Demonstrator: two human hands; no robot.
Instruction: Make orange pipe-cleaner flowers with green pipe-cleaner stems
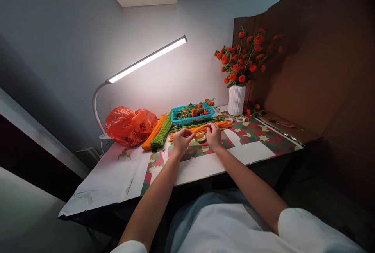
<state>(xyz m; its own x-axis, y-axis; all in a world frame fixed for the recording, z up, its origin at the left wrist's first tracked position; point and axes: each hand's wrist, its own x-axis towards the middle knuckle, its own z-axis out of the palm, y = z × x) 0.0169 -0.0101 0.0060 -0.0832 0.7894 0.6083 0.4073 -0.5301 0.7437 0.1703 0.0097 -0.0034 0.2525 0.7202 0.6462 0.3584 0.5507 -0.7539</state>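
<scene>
My left hand [182, 141] and my right hand [214, 135] are close together above the middle of the table, fingertips pinched. A short orange pipe cleaner [200, 136] seems to stretch between them; its ends are hidden by my fingers. Just below it lies a roll of tape [200, 140], partly covered. Behind my hands, loose orange pipe cleaners [224, 124] lie crosswise, with thin green stems [217, 120] beyond them. At the left are a thick orange bundle [155, 132] and a green bundle [163, 131] of pipe cleaners.
A blue basket [191, 121] holds small orange flowers. Behind it on the right stands a white vase [236, 100] of orange flowers. An orange plastic bag [129, 126] sits beside the desk lamp [148, 59]. Cardboard [307, 69] walls the right side; two tape rolls [240, 119] lie near the vase.
</scene>
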